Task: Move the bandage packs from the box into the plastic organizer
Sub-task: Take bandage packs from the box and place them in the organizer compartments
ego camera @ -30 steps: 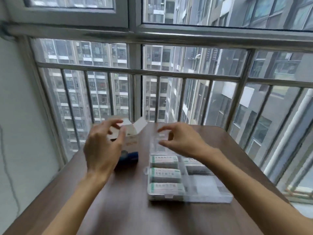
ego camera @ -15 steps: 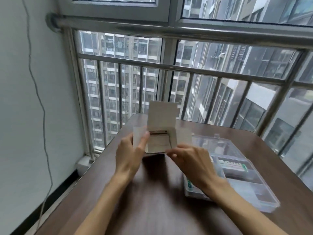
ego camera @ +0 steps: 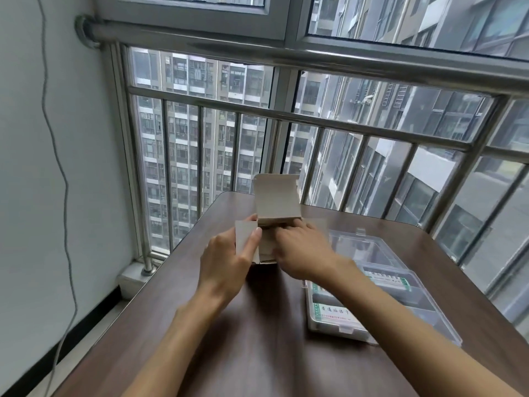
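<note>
The left hand [ego camera: 226, 260] grips the side of the box [ego camera: 274, 217], thumb pressed on its side flap. The right hand [ego camera: 305, 252] has its fingers curled into the open box; what they hold is hidden. Right of this hand lies the plastic organizer [ego camera: 400, 285], with 2 bandage packs [ego camera: 333, 312] visible inside.

A dark wooden table [ego camera: 229, 339] is shown bearing a clear plastic organizer [ego camera: 429, 319], positioned right of the fingers [ego camera: 297, 224].
</note>
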A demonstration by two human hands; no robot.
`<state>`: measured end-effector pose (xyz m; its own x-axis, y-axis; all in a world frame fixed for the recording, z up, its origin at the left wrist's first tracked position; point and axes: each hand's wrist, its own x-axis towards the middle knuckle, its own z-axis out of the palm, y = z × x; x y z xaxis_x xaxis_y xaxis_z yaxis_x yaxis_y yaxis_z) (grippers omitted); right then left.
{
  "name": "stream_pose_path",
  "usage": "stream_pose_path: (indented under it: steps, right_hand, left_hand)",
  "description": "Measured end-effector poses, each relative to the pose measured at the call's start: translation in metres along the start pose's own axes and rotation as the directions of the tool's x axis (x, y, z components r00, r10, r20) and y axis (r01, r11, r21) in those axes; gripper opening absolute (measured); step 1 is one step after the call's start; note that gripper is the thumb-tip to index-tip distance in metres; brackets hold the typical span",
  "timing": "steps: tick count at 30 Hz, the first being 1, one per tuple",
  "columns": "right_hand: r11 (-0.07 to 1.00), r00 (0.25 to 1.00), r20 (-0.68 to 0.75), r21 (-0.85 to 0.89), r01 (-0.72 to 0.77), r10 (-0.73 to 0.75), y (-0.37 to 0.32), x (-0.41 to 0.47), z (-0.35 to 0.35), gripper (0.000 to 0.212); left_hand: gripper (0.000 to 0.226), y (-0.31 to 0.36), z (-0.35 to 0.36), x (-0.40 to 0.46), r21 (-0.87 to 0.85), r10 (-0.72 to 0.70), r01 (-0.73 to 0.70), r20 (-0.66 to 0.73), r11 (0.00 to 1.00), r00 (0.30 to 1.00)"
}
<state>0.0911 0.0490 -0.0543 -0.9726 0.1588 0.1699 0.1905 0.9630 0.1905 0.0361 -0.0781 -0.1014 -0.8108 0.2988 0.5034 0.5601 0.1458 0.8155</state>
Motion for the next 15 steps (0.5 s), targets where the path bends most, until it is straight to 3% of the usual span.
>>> stream_pose_path:
  steps: [3, 10, 12, 15]
  right_hand:
    - [1.000, 0.993, 0.119, 0.010, -0.010, 0.008, -0.001, 0.010, -0.006, 0.037]
    - [0.988, 0.995, 0.095, 0.153, -0.005, -0.010, -0.005, 0.009, -0.018, 0.018]
    - [0.971, 0.996, 0.078, 0.238, 0.014, -0.034, -0.004, 0.010, -0.021, 0.008]
    - [0.914, 0.998, -0.022, 0.402, 0.061, -0.057, -0.004, 0.009, -0.024, 0.017]
  left_hand:
    - [0.043, -0.006, -0.001, 0.004, -0.035, -0.022, 0.022, 0.014, 0.999, 1.000]
    - [0.022, -0.004, -0.005, 0.009, -0.288, -0.118, 0.124, 0.035, 0.950, 0.992]
    - [0.015, 0.003, -0.006, 0.011, -0.423, -0.159, 0.153, 0.021, 0.893, 0.987]
    - [0.017, 0.011, -0.013, 0.014, -0.565, -0.253, 0.199, -0.018, 0.801, 0.967]
